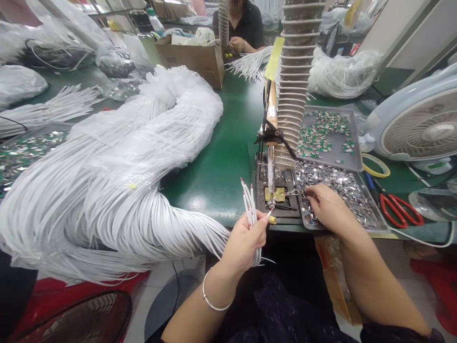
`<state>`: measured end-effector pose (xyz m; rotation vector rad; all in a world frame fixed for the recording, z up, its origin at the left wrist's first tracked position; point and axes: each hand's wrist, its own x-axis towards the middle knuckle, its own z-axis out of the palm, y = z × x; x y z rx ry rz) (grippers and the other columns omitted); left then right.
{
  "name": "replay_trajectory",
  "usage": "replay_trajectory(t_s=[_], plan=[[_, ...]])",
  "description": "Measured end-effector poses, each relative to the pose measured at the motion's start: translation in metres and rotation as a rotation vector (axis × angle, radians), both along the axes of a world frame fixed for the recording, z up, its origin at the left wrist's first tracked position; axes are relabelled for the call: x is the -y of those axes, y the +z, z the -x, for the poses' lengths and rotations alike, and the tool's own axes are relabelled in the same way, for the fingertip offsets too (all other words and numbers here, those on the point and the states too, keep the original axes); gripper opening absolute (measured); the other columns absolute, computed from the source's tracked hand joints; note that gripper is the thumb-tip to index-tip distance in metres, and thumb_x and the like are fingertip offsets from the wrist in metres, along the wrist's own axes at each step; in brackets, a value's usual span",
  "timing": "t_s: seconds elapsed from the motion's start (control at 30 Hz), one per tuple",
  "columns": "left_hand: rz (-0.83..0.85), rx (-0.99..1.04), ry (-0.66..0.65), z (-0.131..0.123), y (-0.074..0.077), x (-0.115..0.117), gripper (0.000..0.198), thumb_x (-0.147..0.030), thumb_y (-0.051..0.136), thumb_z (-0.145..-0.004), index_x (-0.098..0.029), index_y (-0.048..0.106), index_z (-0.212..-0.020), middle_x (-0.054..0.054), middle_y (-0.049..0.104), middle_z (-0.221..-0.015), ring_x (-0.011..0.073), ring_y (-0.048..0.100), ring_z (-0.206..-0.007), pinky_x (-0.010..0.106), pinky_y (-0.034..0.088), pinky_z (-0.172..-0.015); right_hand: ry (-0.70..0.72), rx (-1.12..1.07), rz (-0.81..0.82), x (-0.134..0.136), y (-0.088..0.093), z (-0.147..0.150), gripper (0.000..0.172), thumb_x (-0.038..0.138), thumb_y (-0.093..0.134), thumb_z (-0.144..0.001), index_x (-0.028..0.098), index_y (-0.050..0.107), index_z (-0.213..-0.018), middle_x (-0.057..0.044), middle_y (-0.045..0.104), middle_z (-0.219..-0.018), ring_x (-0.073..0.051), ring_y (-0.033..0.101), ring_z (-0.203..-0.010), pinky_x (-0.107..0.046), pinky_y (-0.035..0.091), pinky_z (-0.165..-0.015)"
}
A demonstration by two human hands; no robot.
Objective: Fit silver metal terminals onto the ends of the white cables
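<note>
A small bundle of white cables (pixel 253 214) is gripped in the left hand (pixel 244 245) at lower centre, the fingers closed around it and the red-marked ends fanned upward. A small yellow item (pixel 272 219) is seen at the thumb, but its nature cannot be told. The right hand (pixel 330 209) is held over a metal tray (pixel 371 209) of small metal pieces (pixel 335 190) at right, with the fingertips (pixel 307 193) drawn together. Whether anything is pinched cannot be told.

The cables are judged light, soft and springy, so they are best held close to their ends, where wandering is limited. The metal pieces look thin and slick, so they seem best taken by the edges with the fingertips. A brass plate (pixel 274 194) sits in a dark jig (pixel 276 209) just beside the tray. A large heap of the same cables (pixel 107 200) lies in plastic at left.
</note>
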<state>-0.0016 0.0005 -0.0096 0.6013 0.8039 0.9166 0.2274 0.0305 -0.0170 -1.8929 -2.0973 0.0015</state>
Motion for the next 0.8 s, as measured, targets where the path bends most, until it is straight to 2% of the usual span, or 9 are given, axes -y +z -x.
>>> replay_trajectory(t_s=[0.23, 0.3, 0.4, 0.47, 0.67, 0.8], plan=[[0.010, -0.044, -0.016, -0.003, -0.002, -0.001, 0.034, -0.043, 0.070, -0.071, -0.016, 0.050, -0.078, -0.013, 0.025, -0.044, 0.0006, 0.017, -0.037, 0.016, 0.012, -0.038, -0.067, 0.004, 0.018, 0.005, 0.000, -0.001, 0.017, 0.020, 0.044, -0.083, 0.019, 0.061, -0.087, -0.008, 0.062, -0.084, -0.020, 0.059, -0.073, -0.032, 0.046, -0.065], [0.027, -0.048, 0.009, -0.004, 0.000, -0.002, 0.035, -0.041, 0.072, -0.068, -0.015, 0.049, -0.076, -0.012, 0.032, -0.047, -0.0006, 0.019, -0.036, 0.015, 0.012, -0.038, -0.062, -0.020, -0.019, 0.009, 0.005, 0.002, 0.016, 0.020, 0.044, -0.084, 0.019, 0.060, -0.085, -0.007, 0.060, -0.082, -0.019, 0.057, -0.072, -0.032, 0.045, -0.064], [0.032, -0.048, 0.058, -0.006, 0.004, -0.003, 0.033, -0.032, 0.073, -0.065, -0.014, 0.046, -0.069, -0.005, 0.050, -0.066, -0.0035, 0.025, -0.036, 0.016, 0.014, -0.038, 0.001, -0.136, -0.124, 0.018, 0.015, 0.013, 0.013, 0.020, 0.044, -0.086, 0.019, 0.056, -0.083, -0.006, 0.057, -0.080, -0.018, 0.056, -0.075, -0.030, 0.044, -0.067], [0.032, -0.061, 0.064, -0.006, 0.006, -0.004, 0.029, -0.027, 0.071, -0.065, -0.014, 0.046, -0.067, -0.003, 0.052, -0.074, -0.0041, 0.028, -0.037, 0.016, 0.016, -0.038, 0.059, -0.230, -0.164, 0.025, 0.022, 0.025, 0.012, 0.020, 0.043, -0.087, 0.020, 0.054, -0.082, -0.004, 0.056, -0.079, -0.017, 0.055, -0.075, -0.030, 0.044, -0.069], [0.008, -0.130, 0.013, -0.006, 0.005, -0.004, 0.023, -0.029, 0.066, -0.070, -0.015, 0.048, -0.070, -0.003, 0.052, -0.070, -0.0015, 0.028, -0.040, 0.017, 0.019, -0.039, 0.231, -0.489, -0.193, 0.043, 0.024, 0.062, 0.010, 0.017, 0.045, -0.088, 0.021, 0.053, -0.084, -0.003, 0.058, -0.079, -0.016, 0.056, -0.074, -0.030, 0.046, -0.068], [-0.051, -0.212, -0.011, -0.004, 0.003, -0.003, 0.022, -0.036, 0.063, -0.076, -0.016, 0.053, -0.077, -0.009, 0.037, -0.052, 0.0021, 0.026, -0.041, 0.017, 0.022, -0.041, 0.279, -0.556, -0.226, 0.047, 0.018, 0.076, 0.010, 0.015, 0.047, -0.087, 0.021, 0.054, -0.089, -0.003, 0.060, -0.079, -0.015, 0.058, -0.073, -0.030, 0.047, -0.065]])
